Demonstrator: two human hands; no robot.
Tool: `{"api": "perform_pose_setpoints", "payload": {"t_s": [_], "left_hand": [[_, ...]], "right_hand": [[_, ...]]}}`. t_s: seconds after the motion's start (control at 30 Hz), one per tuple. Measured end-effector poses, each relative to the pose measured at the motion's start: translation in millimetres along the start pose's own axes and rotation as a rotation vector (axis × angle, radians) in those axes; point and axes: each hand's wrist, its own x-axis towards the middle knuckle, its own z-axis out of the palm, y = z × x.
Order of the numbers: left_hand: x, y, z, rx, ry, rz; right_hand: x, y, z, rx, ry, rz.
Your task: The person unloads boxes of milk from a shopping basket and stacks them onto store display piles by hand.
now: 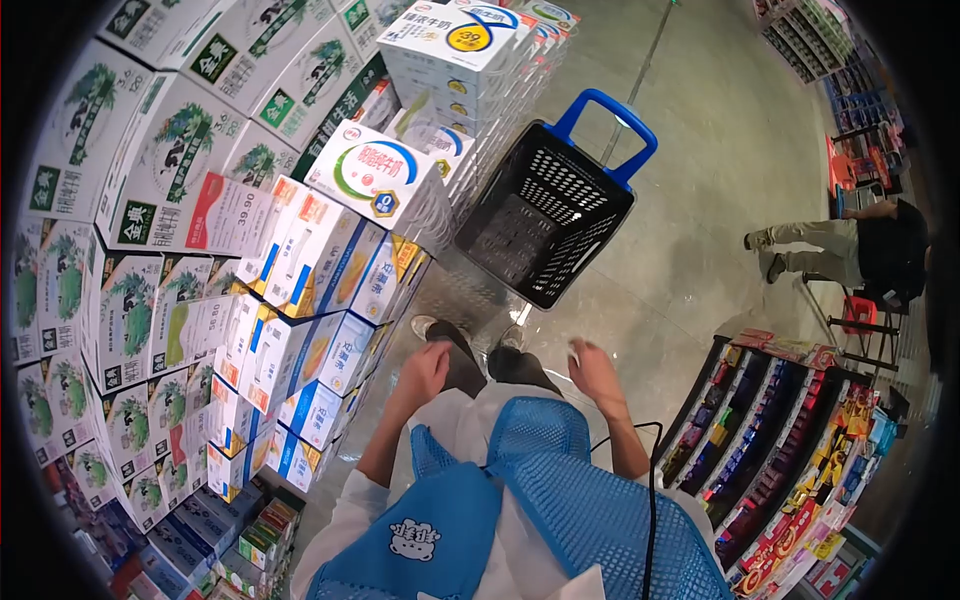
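Observation:
My left hand (425, 371) hangs in front of my body with its fingers curled in and nothing visible in it. It is nearest to the stacked white, blue and yellow cartons (345, 352) on the left, apart from them. My right hand (594, 370) hangs on the other side, fingers partly stretched out, holding nothing. Ahead of my feet, a black shopping basket (478, 232) with perforated walls stands on the floor, its blue handle (590, 92) raised at the far end. No items show in the basket, and neither hand touches it.
White milk cartons (370, 172) and green-printed boxes (170, 150) rise in stacks along the left, with a price card (228, 212). At lower right stands a curved snack shelf (770, 430). Another person (835, 248) is at far right, near a red stool (858, 314).

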Motion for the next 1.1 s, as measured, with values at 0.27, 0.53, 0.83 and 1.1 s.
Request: {"api": "perform_pose_setpoints", "payload": {"t_s": [0.27, 0.53, 0.83, 1.1], "left_hand": [[-36, -2, 37, 0.07, -0.24, -0.247], [-12, -30, 43, 0.046, -0.156, 0.101], [-4, -23, 38, 0.131, -0.337, 0.127], [12, 7, 13, -0.161, -0.336, 0.015]], "right_hand": [[-122, 113, 77, 0.404, -0.426, 0.206], [-112, 76, 90, 0.925, -0.134, -0.023], [-125, 33, 57, 0.869, -0.29, 0.583], [-132, 29, -44, 0.174, -0.062, -0.082]]}}
